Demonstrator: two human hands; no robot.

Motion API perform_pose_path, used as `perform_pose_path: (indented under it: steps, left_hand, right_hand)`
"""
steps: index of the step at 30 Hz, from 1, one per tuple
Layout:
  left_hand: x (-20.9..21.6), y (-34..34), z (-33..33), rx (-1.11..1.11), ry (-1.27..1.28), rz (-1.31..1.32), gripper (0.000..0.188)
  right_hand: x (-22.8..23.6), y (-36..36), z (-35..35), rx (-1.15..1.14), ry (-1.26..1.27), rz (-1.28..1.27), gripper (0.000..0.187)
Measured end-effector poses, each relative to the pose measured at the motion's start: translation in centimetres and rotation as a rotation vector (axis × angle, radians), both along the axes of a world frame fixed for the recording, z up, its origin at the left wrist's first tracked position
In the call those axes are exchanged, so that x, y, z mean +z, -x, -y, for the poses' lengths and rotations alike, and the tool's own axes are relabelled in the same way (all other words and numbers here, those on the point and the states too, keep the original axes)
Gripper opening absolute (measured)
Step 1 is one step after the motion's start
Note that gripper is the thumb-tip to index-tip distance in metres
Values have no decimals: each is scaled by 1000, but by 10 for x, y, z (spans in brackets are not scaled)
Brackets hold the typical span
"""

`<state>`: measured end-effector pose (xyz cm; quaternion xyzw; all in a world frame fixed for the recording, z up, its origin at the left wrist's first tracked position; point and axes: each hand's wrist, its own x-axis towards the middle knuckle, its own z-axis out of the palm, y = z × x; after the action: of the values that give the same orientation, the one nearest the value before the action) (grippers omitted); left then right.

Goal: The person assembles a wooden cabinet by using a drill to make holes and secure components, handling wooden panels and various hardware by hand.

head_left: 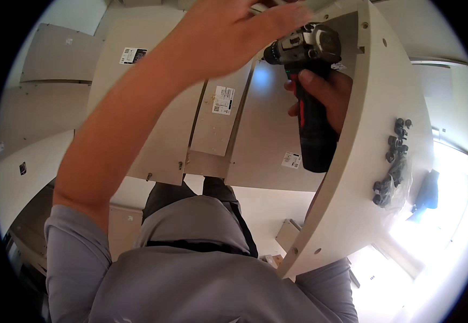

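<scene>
Head view: right hand (330, 90) wraps a drill (313, 121) beside a pale board (376, 151); left hand (236, 37) near drill's front, grip cannot be told.

The drill (306, 116) sits left of the panel (364, 183), and fittings (394, 172) (farther right) lie on the panel.

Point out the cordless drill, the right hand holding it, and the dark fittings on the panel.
Cordless drill (312, 121): head view, on its handle.
Right hand (333, 92): head view, near the thumb's base.
Dark fittings (393, 142): head view, on one piece.
</scene>
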<state>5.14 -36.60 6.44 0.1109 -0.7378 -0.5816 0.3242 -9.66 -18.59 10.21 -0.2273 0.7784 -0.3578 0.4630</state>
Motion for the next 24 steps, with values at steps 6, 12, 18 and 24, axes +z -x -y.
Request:
perform_pose_path:
  steps: [6, 12, 18, 24]
  left_hand:
    - [9, 40, 5, -319, 144, 259, 55]
    - [2, 41, -3, -335, -43, 229, 51]
    - [11, 38, -8, -379, -132, 262, 50]
    - [8, 39, -9, -355, -145, 272, 49]
  right_hand:
    - [2, 2, 2, -34, -37, 8, 52]
    - [-2, -6, -2, -93, -4, -15, 49]
    - [2, -6, -3, -83, 57, 16, 50]
    - [14, -24, 3, -88, 14, -122, 55]
